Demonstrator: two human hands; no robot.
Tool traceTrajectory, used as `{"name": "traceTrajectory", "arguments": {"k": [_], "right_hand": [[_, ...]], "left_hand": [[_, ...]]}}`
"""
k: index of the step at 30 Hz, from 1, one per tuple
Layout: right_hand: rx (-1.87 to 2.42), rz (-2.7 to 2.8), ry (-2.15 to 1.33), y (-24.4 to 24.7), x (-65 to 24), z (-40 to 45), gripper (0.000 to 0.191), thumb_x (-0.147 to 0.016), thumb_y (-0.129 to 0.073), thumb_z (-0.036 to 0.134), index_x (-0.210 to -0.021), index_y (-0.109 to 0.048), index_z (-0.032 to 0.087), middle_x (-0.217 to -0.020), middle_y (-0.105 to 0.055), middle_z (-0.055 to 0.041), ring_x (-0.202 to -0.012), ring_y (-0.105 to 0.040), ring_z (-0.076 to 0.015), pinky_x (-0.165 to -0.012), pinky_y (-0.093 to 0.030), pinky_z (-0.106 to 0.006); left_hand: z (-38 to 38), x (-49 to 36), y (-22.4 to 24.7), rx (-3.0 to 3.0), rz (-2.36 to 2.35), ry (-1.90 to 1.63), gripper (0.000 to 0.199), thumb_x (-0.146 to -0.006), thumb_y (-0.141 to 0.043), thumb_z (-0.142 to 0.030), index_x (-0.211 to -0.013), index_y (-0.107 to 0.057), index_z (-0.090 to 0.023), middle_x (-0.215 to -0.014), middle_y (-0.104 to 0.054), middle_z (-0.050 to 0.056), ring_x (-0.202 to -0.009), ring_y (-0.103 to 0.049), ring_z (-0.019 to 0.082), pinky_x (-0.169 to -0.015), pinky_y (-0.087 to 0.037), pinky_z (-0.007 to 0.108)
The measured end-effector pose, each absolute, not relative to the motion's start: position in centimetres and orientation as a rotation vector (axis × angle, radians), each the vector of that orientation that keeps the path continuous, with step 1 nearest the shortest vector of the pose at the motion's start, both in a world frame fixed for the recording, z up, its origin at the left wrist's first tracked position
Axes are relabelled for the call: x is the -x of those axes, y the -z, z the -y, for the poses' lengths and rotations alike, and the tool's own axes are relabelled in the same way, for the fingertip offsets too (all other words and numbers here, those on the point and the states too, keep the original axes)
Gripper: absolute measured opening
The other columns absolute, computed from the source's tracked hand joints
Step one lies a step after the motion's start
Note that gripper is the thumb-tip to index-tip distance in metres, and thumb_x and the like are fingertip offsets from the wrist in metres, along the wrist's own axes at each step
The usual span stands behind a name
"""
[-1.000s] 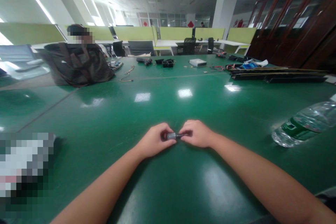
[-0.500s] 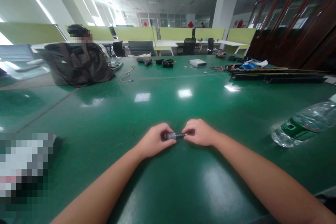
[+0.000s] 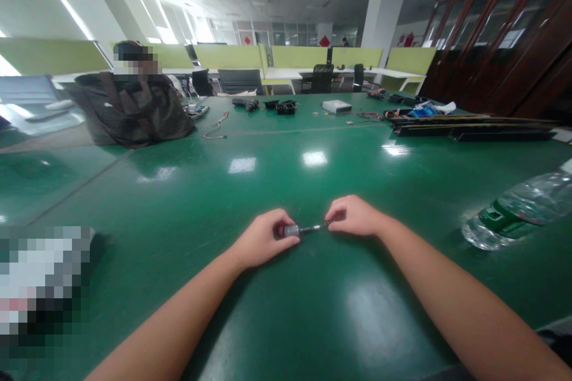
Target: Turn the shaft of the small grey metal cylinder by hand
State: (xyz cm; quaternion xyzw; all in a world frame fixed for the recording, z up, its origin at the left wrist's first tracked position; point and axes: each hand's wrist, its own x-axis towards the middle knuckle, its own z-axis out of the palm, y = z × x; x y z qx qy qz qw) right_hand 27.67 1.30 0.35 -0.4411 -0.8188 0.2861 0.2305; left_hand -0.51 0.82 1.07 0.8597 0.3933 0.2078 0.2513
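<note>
Over the green table [image 3: 286, 184], my left hand [image 3: 263, 239] is wrapped round the handle of a small dark screwdriver-like tool [image 3: 292, 230]. Its thin metal shaft points right, towards my right hand [image 3: 354, 215]. The fingertips of my right hand pinch a tiny dark piece [image 3: 327, 224] just beyond the tip of the shaft. That piece is too small to name, and a narrow gap seems to lie between it and the shaft.
A clear water bottle [image 3: 513, 214] lies at the right. A blurred-out box [image 3: 40, 280] is at the left edge. Farther back are a dark bag [image 3: 138, 110], a white box [image 3: 336, 107], black strips [image 3: 473, 128] and a person [image 3: 134, 59] behind the bag.
My right hand has moved right, away from the tool, and more of the metal shaft now shows. My left hand and the tool have stayed in place.
</note>
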Motion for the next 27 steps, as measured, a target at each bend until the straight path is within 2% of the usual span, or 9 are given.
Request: {"name": "traceTrajectory", "arguments": {"k": [8,12,15,21,27], "right_hand": [[1.150,2.212,-0.789,0.5,-25.0,-0.8,0.015,-0.075,-0.075,0.025,-0.089,-0.077,0.018,-0.082,-0.070,-0.0028,-0.070,-0.061,-0.0128,-0.064,-0.045,-0.024],[1.070,2.225,-0.651,0.8,-22.6,-0.4,0.016,-0.078,-0.074,0.024,-0.093,-0.076,0.019,-0.087,-0.071,-0.0031,-0.079,-0.062,-0.0141,-0.073,-0.045,-0.025],[1.062,2.260,-0.590,0.9,-21.9,-0.2,0.015,-0.078,-0.073,0.022,-0.092,-0.074,0.019,-0.087,-0.072,-0.0030,-0.080,-0.062,-0.0146,-0.073,-0.045,-0.025],[1.003,2.315,-0.516,0.8,-22.2,-0.1,0.012,-0.081,-0.070,0.024,-0.092,-0.072,0.018,-0.086,-0.070,-0.0036,-0.080,-0.060,-0.0150,-0.072,-0.043,-0.025],[0.979,2.315,-0.515,0.7,-22.3,0.0,0.012,-0.081,-0.070,0.024,-0.091,-0.071,0.018,-0.086,-0.069,-0.0030,-0.080,-0.060,-0.0147,-0.072,-0.043,-0.025]], "left_hand": [[-0.9,0.5,-1.0,-2.340,-1.075,-0.567,0.024,-0.081,-0.070,-0.038,-0.090,-0.062,-0.018,-0.079,-0.061,0.000,-0.070,-0.057,0.016,-0.063,-0.044,0.026],[-1.0,0.5,-0.8,-2.339,-1.064,-0.588,0.023,-0.079,-0.072,-0.035,-0.092,-0.062,-0.018,-0.081,-0.061,0.000,-0.071,-0.057,0.016,-0.064,-0.044,0.026],[-1.1,0.6,-0.8,-2.354,-1.028,-0.596,0.025,-0.076,-0.074,-0.033,-0.093,-0.062,-0.018,-0.083,-0.061,0.000,-0.073,-0.057,0.016,-0.065,-0.044,0.026],[-1.0,0.5,-1.1,-2.331,-1.005,-0.581,0.021,-0.089,-0.062,-0.039,-0.095,-0.065,-0.019,-0.082,-0.062,0.001,-0.073,-0.058,0.015,-0.066,-0.045,0.026],[-1.1,0.4,-1.0,-2.313,-1.021,-0.568,0.023,-0.084,-0.067,-0.038,-0.095,-0.064,-0.018,-0.082,-0.062,0.001,-0.072,-0.058,0.015,-0.065,-0.046,0.026]]}}
